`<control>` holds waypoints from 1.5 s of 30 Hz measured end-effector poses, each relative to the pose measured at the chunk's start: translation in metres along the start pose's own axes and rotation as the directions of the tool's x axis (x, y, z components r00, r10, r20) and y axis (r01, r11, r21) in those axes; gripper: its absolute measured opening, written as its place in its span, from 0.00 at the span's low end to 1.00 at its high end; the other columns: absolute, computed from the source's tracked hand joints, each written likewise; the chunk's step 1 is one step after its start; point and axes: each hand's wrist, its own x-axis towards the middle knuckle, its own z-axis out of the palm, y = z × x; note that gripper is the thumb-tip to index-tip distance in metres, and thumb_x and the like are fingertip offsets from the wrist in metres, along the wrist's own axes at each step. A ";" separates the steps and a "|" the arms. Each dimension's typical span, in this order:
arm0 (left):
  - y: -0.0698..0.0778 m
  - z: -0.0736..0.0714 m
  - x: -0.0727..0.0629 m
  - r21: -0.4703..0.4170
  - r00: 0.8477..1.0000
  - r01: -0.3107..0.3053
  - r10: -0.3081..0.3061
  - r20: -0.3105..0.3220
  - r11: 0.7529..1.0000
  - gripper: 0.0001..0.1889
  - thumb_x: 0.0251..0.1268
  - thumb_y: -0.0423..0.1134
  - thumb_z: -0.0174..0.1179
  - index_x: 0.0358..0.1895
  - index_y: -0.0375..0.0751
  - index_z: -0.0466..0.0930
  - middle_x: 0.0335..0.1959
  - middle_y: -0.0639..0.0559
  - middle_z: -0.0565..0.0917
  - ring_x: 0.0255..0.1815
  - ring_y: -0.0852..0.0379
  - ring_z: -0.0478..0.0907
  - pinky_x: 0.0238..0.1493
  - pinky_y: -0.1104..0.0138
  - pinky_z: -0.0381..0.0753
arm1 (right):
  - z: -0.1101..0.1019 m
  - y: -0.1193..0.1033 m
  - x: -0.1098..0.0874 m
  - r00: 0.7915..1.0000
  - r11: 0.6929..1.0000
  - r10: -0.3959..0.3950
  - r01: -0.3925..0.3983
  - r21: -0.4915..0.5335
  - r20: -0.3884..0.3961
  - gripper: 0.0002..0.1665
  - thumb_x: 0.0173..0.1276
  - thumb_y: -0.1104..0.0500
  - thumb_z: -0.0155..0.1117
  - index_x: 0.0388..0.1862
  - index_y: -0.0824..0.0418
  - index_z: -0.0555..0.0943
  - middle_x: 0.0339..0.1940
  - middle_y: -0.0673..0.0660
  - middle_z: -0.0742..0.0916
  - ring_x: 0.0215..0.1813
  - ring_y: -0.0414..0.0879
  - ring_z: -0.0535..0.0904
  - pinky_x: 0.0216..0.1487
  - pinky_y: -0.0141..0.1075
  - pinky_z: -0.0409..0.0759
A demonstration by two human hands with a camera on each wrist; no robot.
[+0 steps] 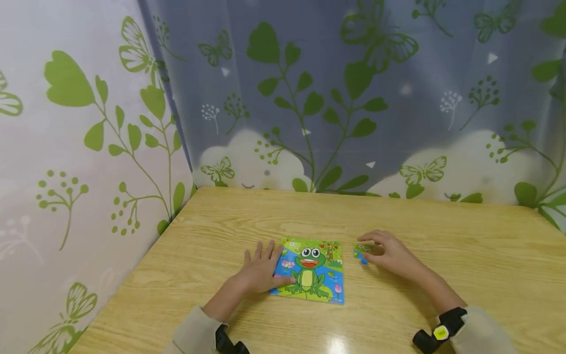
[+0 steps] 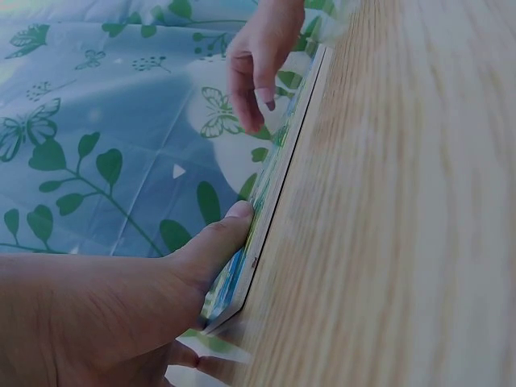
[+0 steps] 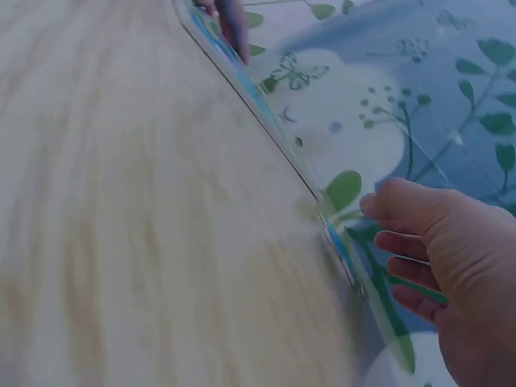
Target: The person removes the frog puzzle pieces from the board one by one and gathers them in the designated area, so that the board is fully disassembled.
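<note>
A square frog jigsaw puzzle (image 1: 309, 270) lies flat on the wooden table. My left hand (image 1: 261, 270) rests at its left side with fingers spread, the thumb lying over the lower left of the picture. Seen from the left wrist, the thumb presses on top of the puzzle board (image 2: 234, 278). To the right of the board is a loose green and blue puzzle piece (image 1: 360, 251). Over that piece hovers my right hand (image 1: 389, 253), thumb and fingers apart and loosely bent. The right wrist view has the piece (image 3: 340, 246) low on the table below the thumb.
The wooden table (image 1: 212, 221) stretches out around the puzzle. Behind it hangs a blue curtain (image 1: 309, 98) with leaves and butterflies, and a pale patterned curtain (image 1: 66, 147) borders the left side. Both wrists wear black straps with small cameras.
</note>
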 end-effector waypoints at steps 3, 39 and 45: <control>-0.001 0.000 -0.001 0.004 1.000 0.000 0.000 0.001 1.000 0.47 0.58 0.66 0.52 0.72 0.38 0.49 0.71 0.36 0.47 0.69 0.33 0.37 0.60 0.37 0.37 | 0.005 -0.013 0.010 1.000 1.000 -0.008 0.008 0.012 0.017 0.20 0.60 0.61 0.65 0.52 0.63 0.77 0.52 0.61 0.78 0.52 0.60 0.72 0.48 0.52 0.72; -0.002 -0.002 -0.001 0.014 1.000 -0.006 0.006 0.016 1.000 0.47 0.58 0.66 0.50 0.72 0.37 0.47 0.71 0.36 0.47 0.69 0.33 0.37 0.60 0.37 0.37 | 0.080 -0.062 0.067 1.000 0.991 0.020 -0.023 -0.135 -0.024 0.09 0.57 0.59 0.64 0.37 0.60 0.80 0.36 0.51 0.76 0.40 0.47 0.68 0.44 0.42 0.70; -0.002 -0.001 0.000 0.014 1.000 -0.005 0.004 0.013 1.000 0.48 0.58 0.67 0.50 0.72 0.38 0.47 0.71 0.36 0.47 0.69 0.33 0.37 0.60 0.37 0.38 | 0.078 -0.060 0.066 0.999 0.997 0.033 -0.034 -0.070 -0.016 0.09 0.58 0.60 0.63 0.38 0.60 0.79 0.34 0.49 0.76 0.37 0.44 0.67 0.39 0.40 0.69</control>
